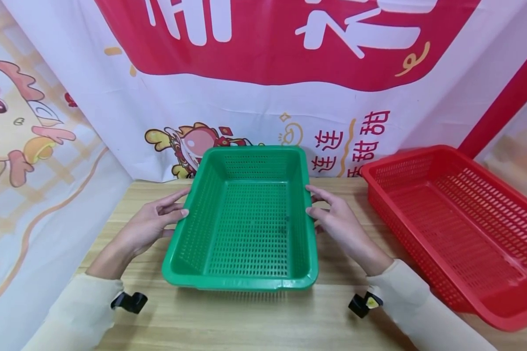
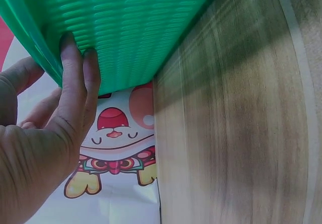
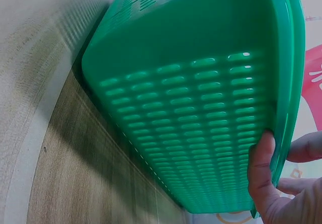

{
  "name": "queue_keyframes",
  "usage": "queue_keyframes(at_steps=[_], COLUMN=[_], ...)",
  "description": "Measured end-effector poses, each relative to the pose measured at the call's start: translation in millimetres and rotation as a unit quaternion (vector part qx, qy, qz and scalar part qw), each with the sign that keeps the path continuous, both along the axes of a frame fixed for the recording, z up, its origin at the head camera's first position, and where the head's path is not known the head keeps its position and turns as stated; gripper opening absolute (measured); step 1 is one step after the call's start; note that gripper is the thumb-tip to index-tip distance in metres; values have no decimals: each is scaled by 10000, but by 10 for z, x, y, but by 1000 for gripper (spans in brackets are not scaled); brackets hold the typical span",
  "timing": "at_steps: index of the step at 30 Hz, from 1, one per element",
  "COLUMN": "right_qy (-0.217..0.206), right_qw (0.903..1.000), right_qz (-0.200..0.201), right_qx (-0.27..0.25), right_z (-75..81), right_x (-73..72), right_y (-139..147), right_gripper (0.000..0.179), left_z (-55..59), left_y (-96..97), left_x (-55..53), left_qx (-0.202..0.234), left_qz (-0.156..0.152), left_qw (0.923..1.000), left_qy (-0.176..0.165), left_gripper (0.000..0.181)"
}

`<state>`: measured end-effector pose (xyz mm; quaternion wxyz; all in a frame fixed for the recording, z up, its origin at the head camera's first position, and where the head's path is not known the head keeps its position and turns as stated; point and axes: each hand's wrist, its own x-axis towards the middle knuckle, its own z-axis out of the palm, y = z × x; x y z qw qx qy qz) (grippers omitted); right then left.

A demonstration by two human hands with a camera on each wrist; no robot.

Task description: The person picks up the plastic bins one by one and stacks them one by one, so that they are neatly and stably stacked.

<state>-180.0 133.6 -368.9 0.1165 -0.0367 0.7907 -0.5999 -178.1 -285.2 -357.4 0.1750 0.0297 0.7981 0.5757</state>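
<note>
Pale sleeves [image 1: 74, 314] reach in from our near left and near right. Beyond them we see a printed cloth [image 1: 263, 109] along the far side, a wooden table [image 1: 228, 329] and, on the right, a red basket [image 1: 452, 234]. Our green basket [image 1: 252, 226] is mid-scene, left of the red basket; we cannot tell whether its bottom touches the table. With our left hand [image 1: 148, 223] we pinch its left rim, fingers against the outer wall; our right hand [image 1: 340, 222] pinches the right rim likewise.

Bright head view — dimmer wrist views, soft shadows across the tabletop [image 2: 226, 148]
</note>
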Motion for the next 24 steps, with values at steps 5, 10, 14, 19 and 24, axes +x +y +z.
queue_keyframes(at_steps=[5, 10, 14, 19, 24], right_qy=[-7, -42, -34, -79, -140], right_qw=[10000, 10000, 10000, 9999, 9999], right_qz=[9, 4, 11, 39, -61], right_qx=[-10, -30, -53, -62, 44], right_z=[9, 30, 28, 25, 52], right_x=[5, 19, 17, 18, 50], right_y=[1, -1, -3, 8, 44], right_gripper=[61, 61, 60, 60, 61], left_z=[-4, -5, 6, 16, 13], left_y=[-9, -12, -4, 27, 53], left_x=[-12, -11, 7, 59, 142], left_qx=[75, 91, -183, -791, -1115], left_qz=[-11, -40, -28, 90, 191], left_qw=[10000, 9999, 9998, 9964, 9919], left_qy=[-27, -30, 44, 289, 580], left_gripper=[70, 71, 70, 67, 65])
